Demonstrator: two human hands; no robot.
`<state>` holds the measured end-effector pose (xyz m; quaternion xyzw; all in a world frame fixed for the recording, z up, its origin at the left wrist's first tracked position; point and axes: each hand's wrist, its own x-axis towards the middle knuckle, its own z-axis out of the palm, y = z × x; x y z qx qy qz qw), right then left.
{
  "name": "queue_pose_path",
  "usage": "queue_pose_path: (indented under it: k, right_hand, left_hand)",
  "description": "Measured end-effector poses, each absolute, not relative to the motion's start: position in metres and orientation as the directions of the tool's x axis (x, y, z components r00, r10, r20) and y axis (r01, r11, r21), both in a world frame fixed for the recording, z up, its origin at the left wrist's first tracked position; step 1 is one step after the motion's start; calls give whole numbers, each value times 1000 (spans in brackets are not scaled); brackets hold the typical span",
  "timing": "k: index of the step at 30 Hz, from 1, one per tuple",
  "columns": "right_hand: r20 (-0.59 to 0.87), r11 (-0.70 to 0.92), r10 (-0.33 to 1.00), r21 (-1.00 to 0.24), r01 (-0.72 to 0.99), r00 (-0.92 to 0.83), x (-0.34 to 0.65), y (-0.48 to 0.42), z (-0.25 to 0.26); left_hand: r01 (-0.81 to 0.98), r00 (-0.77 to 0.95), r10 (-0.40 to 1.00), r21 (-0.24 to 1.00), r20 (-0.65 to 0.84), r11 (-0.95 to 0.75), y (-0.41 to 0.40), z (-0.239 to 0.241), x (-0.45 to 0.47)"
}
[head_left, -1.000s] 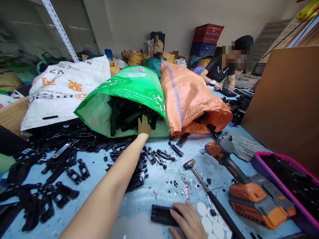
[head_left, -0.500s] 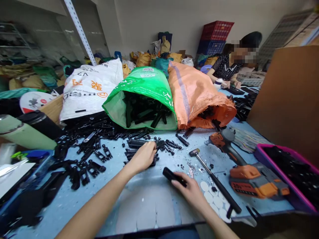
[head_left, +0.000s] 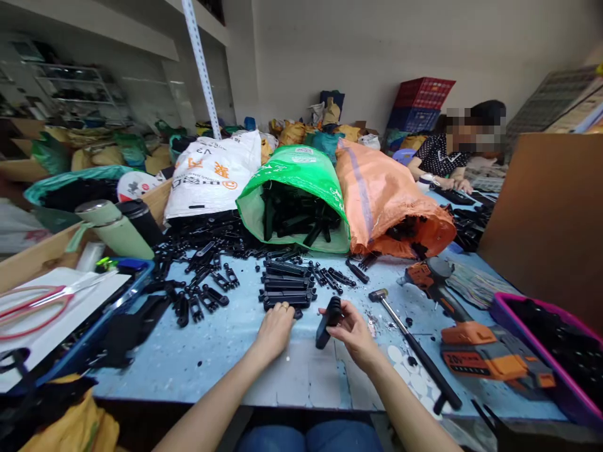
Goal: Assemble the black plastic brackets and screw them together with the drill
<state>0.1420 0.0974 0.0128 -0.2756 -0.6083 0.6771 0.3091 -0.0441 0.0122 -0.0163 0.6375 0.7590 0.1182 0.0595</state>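
My right hand (head_left: pixel 357 336) grips a black plastic bar (head_left: pixel 328 323) between thumb and fingers, tilted with its ridged end up. My left hand (head_left: pixel 274 333) is at the near edge of a stack of long black bars (head_left: pixel 288 282), its fingers bent together. Whatever lies under those fingertips is hidden. Small black forked links (head_left: pixel 335 276) lie to the right of the stack, and more forked links (head_left: pixel 202 300) spread out to the left. A hammer (head_left: pixel 414 342) with a black handle rests right of my right hand.
An orange cordless drill (head_left: pixel 490 351) and a pink-rimmed bin (head_left: pixel 532 351) of black parts stand right. Behind are white (head_left: pixel 211 169), green (head_left: pixel 294 164) and orange sacks (head_left: pixel 377 188). At left are a blue tray (head_left: pixel 146 276), scissors (head_left: pixel 61 301) and a green bottle (head_left: pixel 115 226). A co-worker (head_left: pixel 440 154) sits at the far right.
The view has swung left and up. My left hand has drawn back from the stack's right end to its near edge. My right hand has turned the black bar more upright.
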Motion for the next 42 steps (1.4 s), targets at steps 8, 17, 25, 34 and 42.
queue_pose_path:
  k: [8,17,25,34,42]
  right_hand:
    - [145,702,532,-626,339,-834,201,108,-11]
    - [-81,8,659,-993,115,-748,107,69,3]
    - [-4,96,481,-994,57,-877,114,85,13]
    - [203,379,507,-926,5,-838,108,75,20]
    - [160,521,603,-821,234,-781,94,82,-2]
  left_hand:
    - [675,-364,920,722,149,150,-21,5,-58]
    - [31,-519,853,996,-56,84,-35,13,-14]
    - [521,-425,889,849,171,86,-42,37,-15]
    - [539,-564,743,843,361,-1,-30,28,-1]
    - [165,-673,739,967,-34,195,-24,-6,-5]
